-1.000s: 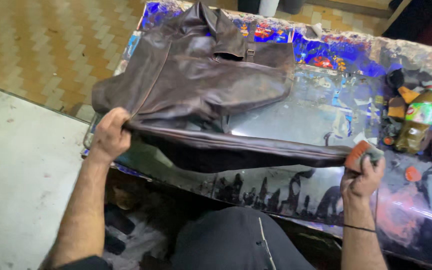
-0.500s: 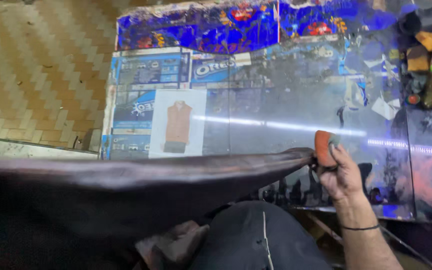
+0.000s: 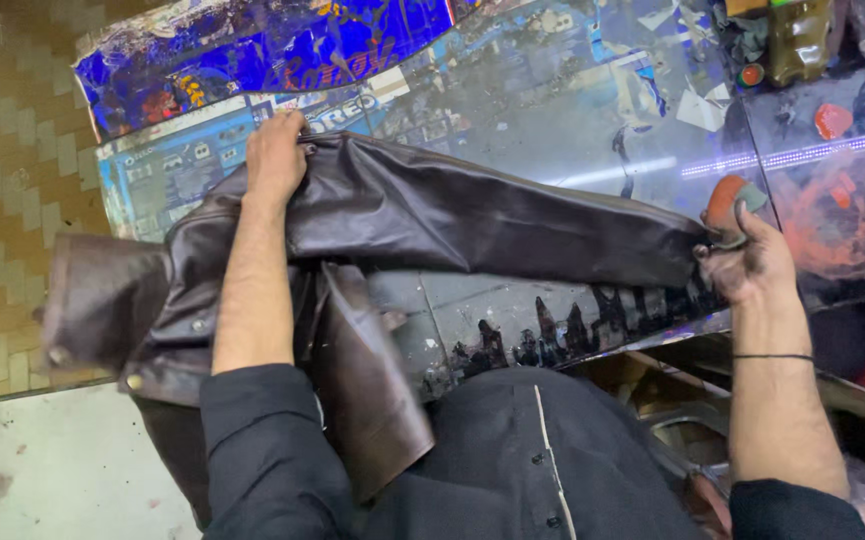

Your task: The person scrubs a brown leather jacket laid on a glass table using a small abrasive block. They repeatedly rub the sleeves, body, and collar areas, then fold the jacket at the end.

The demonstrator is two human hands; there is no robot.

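A dark brown leather jacket (image 3: 432, 215) lies spread across the near part of the glass-topped worktop (image 3: 572, 120), one sleeve stretched out to the right along the front edge while the body and a snap-studded flap hang off the near left corner toward the person's lap. The left hand (image 3: 275, 155) is closed on the upper edge of the jacket near its shoulder, fingers curled over the leather and pressing it onto the worktop. The right hand (image 3: 747, 262) pinches the end of the sleeve and at the same time grips an orange sponge (image 3: 724, 203) with a grey-green face, held against the cuff. Under the glass lie printed sheets and packaging, with a crinkled blue wrapper (image 3: 252, 50) along the far left side. At the far right of the worktop stand a greenish bottle (image 3: 797, 40), a small orange cap (image 3: 749, 75) just beside it, and a red-orange lid (image 3: 832, 120) nearer the hand, all well apart from the jacket. Torn paper scraps (image 3: 697, 110) lie between the bottle and the sleeve. A tiled floor (image 3: 2, 150) shows beyond the left edge.
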